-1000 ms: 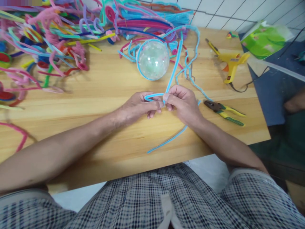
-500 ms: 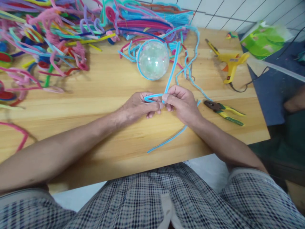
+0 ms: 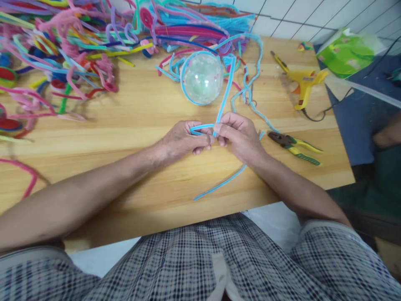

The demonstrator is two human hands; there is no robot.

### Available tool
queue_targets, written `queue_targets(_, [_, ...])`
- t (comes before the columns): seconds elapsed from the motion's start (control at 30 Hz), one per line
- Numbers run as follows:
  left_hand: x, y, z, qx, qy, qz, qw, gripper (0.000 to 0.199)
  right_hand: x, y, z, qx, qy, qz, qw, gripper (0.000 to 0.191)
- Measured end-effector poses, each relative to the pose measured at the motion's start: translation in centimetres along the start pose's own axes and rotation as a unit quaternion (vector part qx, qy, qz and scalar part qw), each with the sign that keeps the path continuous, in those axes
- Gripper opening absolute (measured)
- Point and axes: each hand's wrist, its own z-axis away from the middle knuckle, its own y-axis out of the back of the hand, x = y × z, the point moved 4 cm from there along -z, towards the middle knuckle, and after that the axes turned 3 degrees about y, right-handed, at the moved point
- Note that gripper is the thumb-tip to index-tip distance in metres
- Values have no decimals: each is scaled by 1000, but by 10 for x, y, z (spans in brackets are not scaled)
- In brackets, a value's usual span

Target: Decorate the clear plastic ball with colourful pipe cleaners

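Between my hands is a light blue pipe cleaner (image 3: 226, 92), bent into a narrow loop at the left with a long end rising up and to the right. My left hand (image 3: 185, 140) pinches the looped part between thumb and fingers. The thumb and fingers of my right hand (image 3: 236, 133) close on the bend where the long end starts. Just beyond my hands sits a clear round ball (image 3: 202, 78) with a blue pipe cleaner around its edge. Another blue pipe cleaner piece (image 3: 221, 184) lies on the table below my hands, partly hidden by my right forearm.
Pliers (image 3: 294, 148) with yellow-green handles lie right of my right hand. Farther back are a yellow glue gun (image 3: 305, 83) and a yellow cutter (image 3: 278, 61). Colourful pipe cleaners (image 3: 78, 54) heap at the back left. A person's arm (image 3: 388, 136) shows at the right edge.
Hardly anything differs. Both hands keep their grip on the blue pipe cleaner, and its long upper end has tilted very slightly.
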Motion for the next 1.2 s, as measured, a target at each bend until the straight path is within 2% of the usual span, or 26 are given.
queue_targets(0.33, [-3,0,-1,0,14,19,1000,10,-1,7,-3,12,3,0,1000,51])
queue_targets(0.57, [0,-1,-2,-40,24,50,998,24,0,10,-4,29,18,13,999,50])
queue_targets(0.67, [-2,0,0,-3,8,70,998,29,-1,10,-4,37,22,18,999,51])
queue_targets(0.77, [-1,3,4,54,-70,38,995,37,-3,12,-3,39,30,26,998,52])
queue_targets(0.87, [-3,5,5,75,-116,-6,990,32,-5,12,-1,30,34,47,998,52])
queue_targets(1.03, [-5,12,2,120,-107,-11,987,29,-6,10,1,17,37,35,999,56])
queue_targets(1.2, [-4,12,0,125,-115,34,985,33,-4,8,1,11,57,39,998,52])
